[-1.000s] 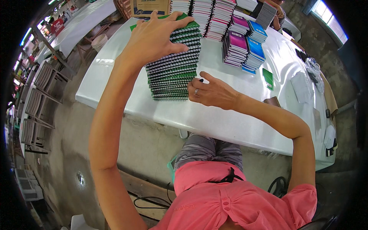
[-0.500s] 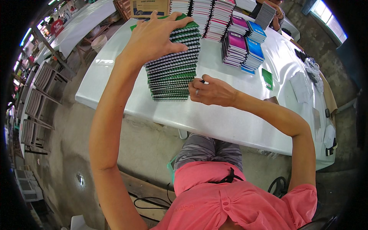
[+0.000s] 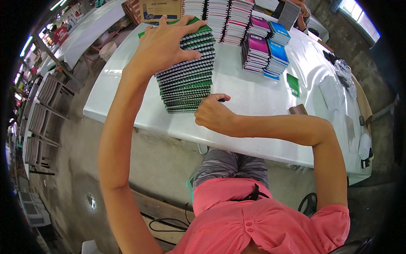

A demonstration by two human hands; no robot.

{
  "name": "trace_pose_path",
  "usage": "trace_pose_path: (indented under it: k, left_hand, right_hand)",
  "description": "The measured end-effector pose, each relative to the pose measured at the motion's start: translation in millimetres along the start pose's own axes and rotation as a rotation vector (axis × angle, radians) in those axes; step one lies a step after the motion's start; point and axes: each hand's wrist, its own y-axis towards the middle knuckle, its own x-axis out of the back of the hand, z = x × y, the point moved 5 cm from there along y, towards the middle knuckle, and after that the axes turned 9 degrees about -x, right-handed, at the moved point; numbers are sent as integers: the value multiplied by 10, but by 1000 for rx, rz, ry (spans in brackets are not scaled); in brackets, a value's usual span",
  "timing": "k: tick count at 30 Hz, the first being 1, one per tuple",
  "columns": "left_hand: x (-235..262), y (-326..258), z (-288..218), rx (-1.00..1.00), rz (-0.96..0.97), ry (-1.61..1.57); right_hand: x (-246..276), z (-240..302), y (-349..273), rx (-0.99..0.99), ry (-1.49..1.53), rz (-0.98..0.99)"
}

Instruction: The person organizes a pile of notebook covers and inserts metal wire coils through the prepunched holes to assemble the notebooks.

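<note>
A tall stack of green spiral-bound notebooks (image 3: 188, 82) stands on the white table in front of me, its wire spines facing my way. My left hand (image 3: 161, 46) lies over the top green cover with its fingers spread wide, the thumb reaching down along the spines. Close by the stack's lower right corner, my right hand (image 3: 215, 115) is closed in a fist. A bit of something small and dark shows at its fingers; most of it is hidden, so I cannot tell its kind. Whether that hand touches the spines is unclear.
Taller piles of notebooks (image 3: 215, 25) and a cardboard box (image 3: 160, 10) stand behind. Purple notebooks (image 3: 256, 48) and blue notebooks (image 3: 278, 54) are piled to the right, near a single green notebook (image 3: 292, 85) and a small brown block (image 3: 298, 109). Another person (image 3: 303, 17) handles notebooks at the far right.
My right hand has moved left and nearer to me, its wrist turning and the elbow bending more. My left hand keeps its place on the stack. The whole view has shifted slightly.
</note>
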Motion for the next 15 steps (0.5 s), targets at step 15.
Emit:
trace_pose_path:
  k: [15]
  left_hand:
    - [-7, -30, -11, 28, -27, 24]
  right_hand:
    - [-575, -353, -348, 84, -58, -544]
